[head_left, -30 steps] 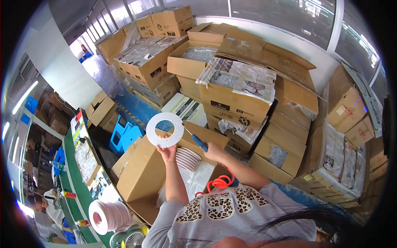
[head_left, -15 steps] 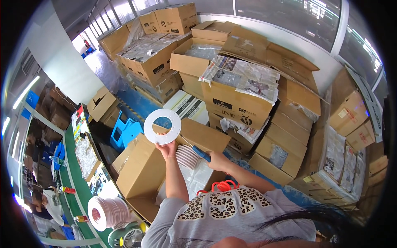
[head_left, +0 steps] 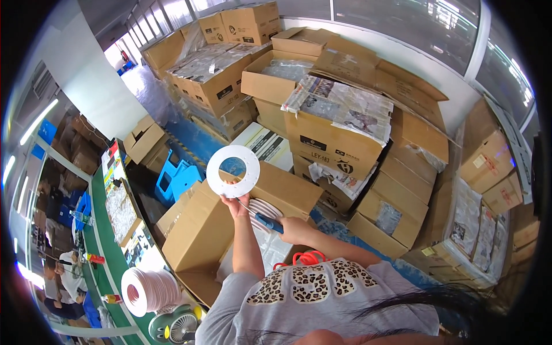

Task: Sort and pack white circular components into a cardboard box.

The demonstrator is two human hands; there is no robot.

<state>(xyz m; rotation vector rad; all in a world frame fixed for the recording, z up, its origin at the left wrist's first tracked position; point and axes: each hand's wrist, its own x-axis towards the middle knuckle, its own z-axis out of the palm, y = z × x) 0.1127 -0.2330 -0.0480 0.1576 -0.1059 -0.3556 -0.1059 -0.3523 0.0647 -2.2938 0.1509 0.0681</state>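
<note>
My left hand (head_left: 236, 202) holds up a flat white ring (head_left: 233, 171) by its lower edge, above an open cardboard box (head_left: 198, 230). My right hand (head_left: 294, 228) grips a blue-handled tool (head_left: 265, 221) whose thin metal tip points up toward the ring's lower edge. Just below the tool, a stack of pink-white rings (head_left: 260, 211) stands on edge inside the box, on clear plastic wrapping (head_left: 270, 248). A coiled orange hose (head_left: 303, 258) lies by my right forearm.
Stacked cardboard boxes (head_left: 330, 144) fill the floor ahead and to the right, some covered with newspaper. A blue plastic stool (head_left: 175, 178) stands to the left. A green-topped bench (head_left: 112, 230) runs down the left, with a pile of rings (head_left: 148, 290) and a small fan (head_left: 172, 326). People stand at far left.
The tool and my right hand have dropped and moved left, closer to my left hand. The ring has shifted slightly up and right.
</note>
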